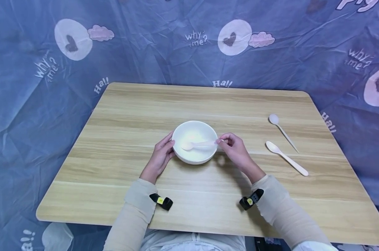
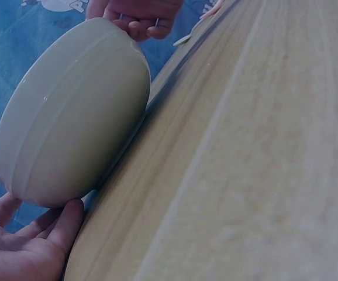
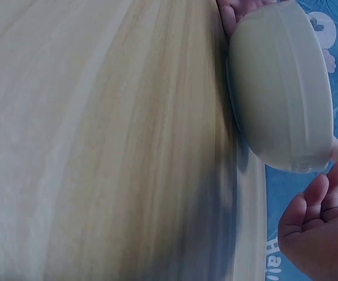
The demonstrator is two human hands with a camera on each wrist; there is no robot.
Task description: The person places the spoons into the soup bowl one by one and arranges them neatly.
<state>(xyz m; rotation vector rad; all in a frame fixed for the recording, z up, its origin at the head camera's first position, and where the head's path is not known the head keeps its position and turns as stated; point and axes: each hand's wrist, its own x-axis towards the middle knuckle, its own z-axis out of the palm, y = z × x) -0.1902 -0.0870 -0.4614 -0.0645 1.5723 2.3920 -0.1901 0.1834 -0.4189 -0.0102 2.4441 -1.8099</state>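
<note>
At the middle of the table (image 1: 130, 115), the white bowl (image 1: 194, 130) sits before you; the pale spoon (image 1: 202, 143) reaches over its inside, contact uncertain. Your left hand (image 1: 160, 153) holds the bowl's left side, thumb at the rim. Your right hand (image 1: 236, 150) pinches the spoon's handle by the right rim. Farther right lie a far spoon (image 1: 283, 131) and a near spoon (image 1: 286, 158). Step in hand, judged: spoon work over the steadied bowl. Next move likely calls for a firm left hold, light right pinch.
</note>
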